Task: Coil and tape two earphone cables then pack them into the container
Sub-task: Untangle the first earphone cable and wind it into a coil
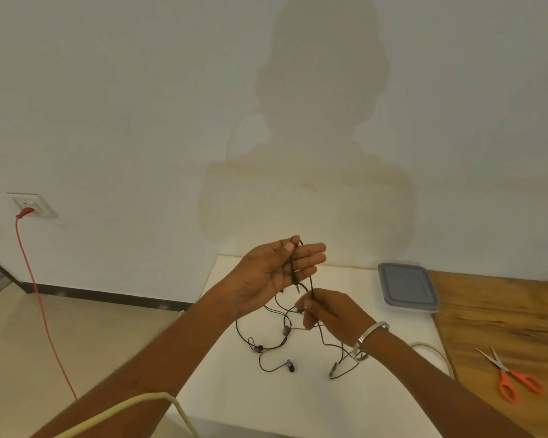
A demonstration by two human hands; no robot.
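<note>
Red cord (pixel 41 298): far to the left of my hands, it hangs from a wall socket and takes no part in this; no risk that I can see.
Left hand (pixel 276 273): I hold it raised, palm open with the fingers nearly straight, and my thumb presses the black earphone cable (pixel 310 281) against them near the plug end. I judge this hold light; a hard tug from below could slide the cable out and undo the loop.
Loose cables (pixel 276 339): below and between my hands, both sets lie crossed on the white tabletop (pixel 266 399). As I wind, the second set could get dragged up and knotted in.
Right hand (pixel 325 309): lower, it pinches the same cable to feed it upward. Feeding unevenly would give a slack, lopsided coil.
Container (pixel 407 287): beyond my right hand, grey lid on, holding nothing I can see.
Scissors (pixel 510 377): right of my right wrist, orange handles. I cannot pick out any tape for certain.
</note>
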